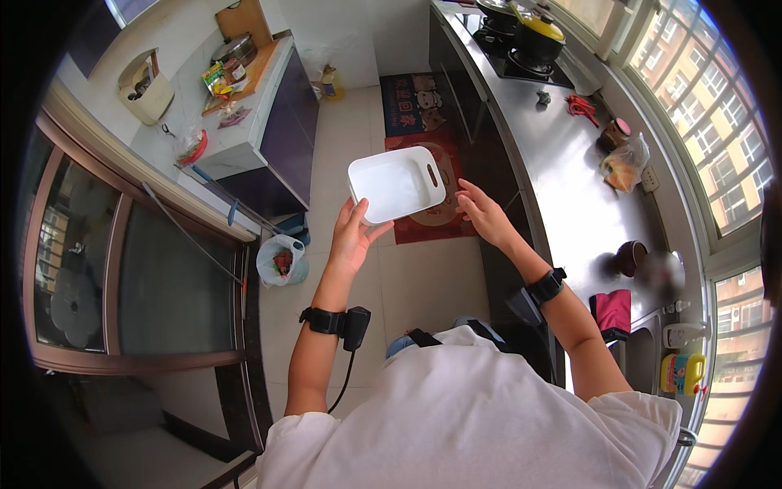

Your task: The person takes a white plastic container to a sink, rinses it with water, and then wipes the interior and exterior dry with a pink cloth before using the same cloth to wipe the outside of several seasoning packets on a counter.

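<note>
A white rectangular plastic basket (391, 183) with a handle slot at its right end is held out in front of me over the floor. Its inside shows nothing in it. My left hand (354, 235) grips the near left corner, thumb over the rim and fingers under the base. My right hand (482, 214) hovers just right of the handle slot, apart from the basket, its fingers spread and holding nothing. Both wrists wear black strapped devices.
To the right runs a steel counter (550, 159) with a gas stove (513, 52), a yellow-lidded pot (540, 36), red chillies (581, 109) and a sink (638, 351). A marble counter (244, 131) stands at left. A lined bin (282, 260) and red mat (427, 229) are on the floor.
</note>
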Demonstrator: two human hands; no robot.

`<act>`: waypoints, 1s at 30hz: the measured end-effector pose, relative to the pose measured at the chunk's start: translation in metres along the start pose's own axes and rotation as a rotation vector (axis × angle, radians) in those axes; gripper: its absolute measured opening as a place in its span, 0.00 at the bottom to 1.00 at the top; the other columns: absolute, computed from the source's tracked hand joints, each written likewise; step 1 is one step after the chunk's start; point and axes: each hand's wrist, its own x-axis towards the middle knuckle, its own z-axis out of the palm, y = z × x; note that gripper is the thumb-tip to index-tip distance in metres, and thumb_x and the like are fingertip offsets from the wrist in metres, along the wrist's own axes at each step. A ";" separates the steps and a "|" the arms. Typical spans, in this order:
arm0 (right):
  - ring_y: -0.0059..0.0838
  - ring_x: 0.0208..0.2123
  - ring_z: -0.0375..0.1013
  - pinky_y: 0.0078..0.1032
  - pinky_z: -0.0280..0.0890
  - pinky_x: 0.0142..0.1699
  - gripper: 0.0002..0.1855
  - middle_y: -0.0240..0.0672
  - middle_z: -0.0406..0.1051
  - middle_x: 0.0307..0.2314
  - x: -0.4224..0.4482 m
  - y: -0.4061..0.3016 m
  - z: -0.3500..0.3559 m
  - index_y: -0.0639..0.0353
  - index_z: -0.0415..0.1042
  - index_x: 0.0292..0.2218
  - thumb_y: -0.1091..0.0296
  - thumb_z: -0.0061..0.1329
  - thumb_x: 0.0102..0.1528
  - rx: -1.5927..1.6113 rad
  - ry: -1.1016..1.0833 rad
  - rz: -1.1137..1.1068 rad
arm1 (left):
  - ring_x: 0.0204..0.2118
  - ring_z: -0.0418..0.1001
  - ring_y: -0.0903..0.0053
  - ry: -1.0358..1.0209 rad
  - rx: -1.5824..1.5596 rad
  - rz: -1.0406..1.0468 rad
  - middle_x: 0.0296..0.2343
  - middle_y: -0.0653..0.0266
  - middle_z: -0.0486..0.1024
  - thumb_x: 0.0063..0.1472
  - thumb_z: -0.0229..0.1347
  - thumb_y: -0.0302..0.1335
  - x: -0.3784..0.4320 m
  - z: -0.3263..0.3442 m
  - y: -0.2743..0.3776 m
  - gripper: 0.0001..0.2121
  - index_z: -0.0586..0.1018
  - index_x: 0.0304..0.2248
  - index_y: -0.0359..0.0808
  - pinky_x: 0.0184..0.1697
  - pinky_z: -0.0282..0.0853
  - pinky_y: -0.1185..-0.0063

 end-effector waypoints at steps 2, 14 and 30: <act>0.24 0.37 0.67 0.20 0.61 0.44 0.28 0.38 0.66 0.40 0.032 -0.007 0.011 0.59 0.48 0.56 0.57 0.36 0.58 0.062 -0.089 -0.025 | 0.48 0.62 0.65 0.013 -0.084 -0.050 0.43 0.55 0.63 0.57 0.49 0.37 0.013 -0.013 0.009 0.22 0.61 0.48 0.34 0.48 0.64 0.62; 0.22 0.43 0.64 0.18 0.58 0.47 0.25 0.35 0.67 0.40 0.258 -0.002 0.041 0.60 0.48 0.56 0.71 0.35 0.57 -0.043 -0.469 -0.131 | 0.46 0.63 0.68 0.236 -0.212 -0.057 0.43 0.61 0.62 0.57 0.49 0.34 0.140 -0.053 0.052 0.22 0.59 0.48 0.37 0.47 0.66 0.65; 0.30 0.36 0.71 0.23 0.62 0.44 0.26 0.45 0.71 0.34 0.420 -0.003 0.047 0.57 0.53 0.54 0.69 0.39 0.54 -0.009 -0.574 -0.175 | 0.45 0.64 0.72 0.461 -0.221 -0.088 0.42 0.66 0.62 0.56 0.51 0.39 0.274 -0.070 0.090 0.23 0.61 0.47 0.40 0.46 0.64 0.68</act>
